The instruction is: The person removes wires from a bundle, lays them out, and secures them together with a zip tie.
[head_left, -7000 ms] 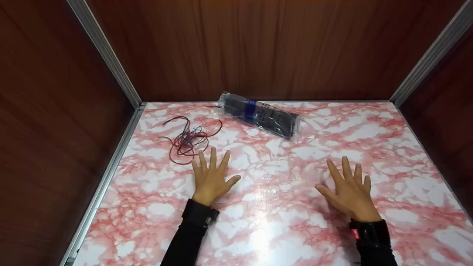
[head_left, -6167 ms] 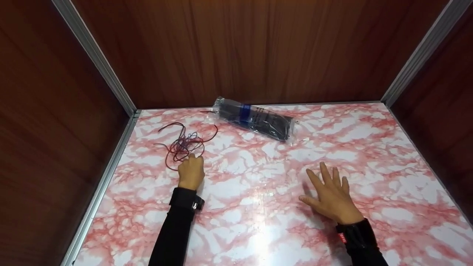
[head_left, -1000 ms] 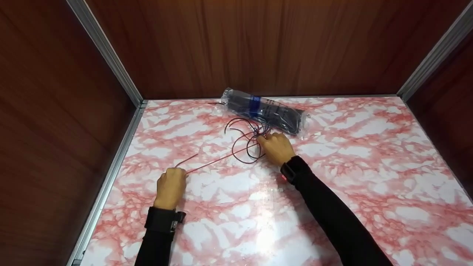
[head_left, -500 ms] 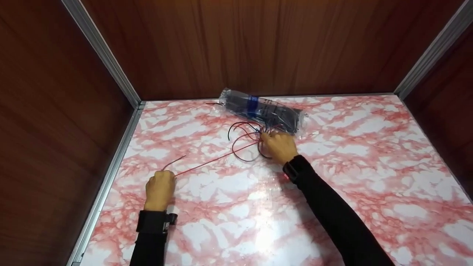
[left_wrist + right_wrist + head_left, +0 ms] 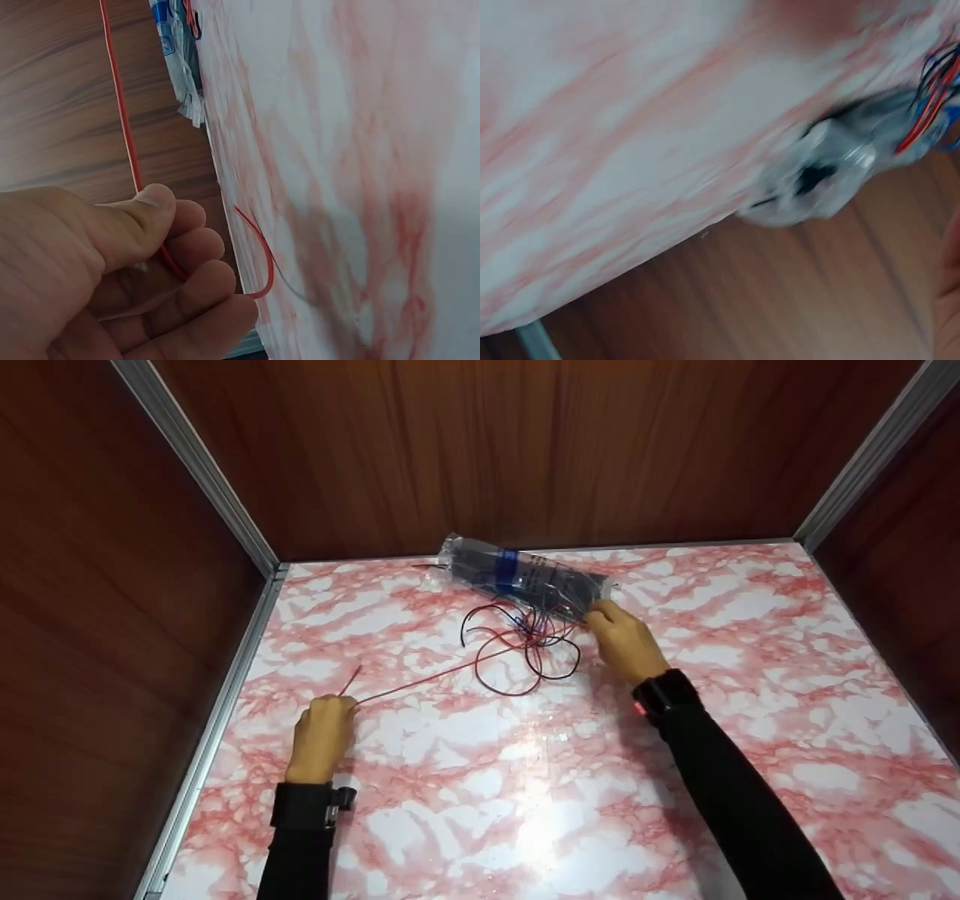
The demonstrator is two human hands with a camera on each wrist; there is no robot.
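Observation:
A tangle of thin red, black and blue wires (image 5: 525,645) lies on the marbled tabletop (image 5: 525,780), just in front of a clear plastic bag of dark parts (image 5: 517,574). One long red strand (image 5: 420,679) runs left from the tangle to my left hand (image 5: 322,735). In the left wrist view the thumb and fingers (image 5: 154,225) pinch this red strand (image 5: 120,112) near its end. My right hand (image 5: 622,641) is curled at the tangle's right side, beside the bag's right end, and grips some strands. The right wrist view is blurred; it shows the bag (image 5: 817,176) and wires (image 5: 930,97).
Dark wooden walls (image 5: 525,450) enclose the table at the back and both sides, with metal corner rails (image 5: 217,487). The bag lies against the back wall. Bare marbled surface spreads in front and to the right.
My right hand has moved right and away from me, to the bag's right end, drawing the tangle out with it. My left hand keeps its pinch on the red strand, almost in place.

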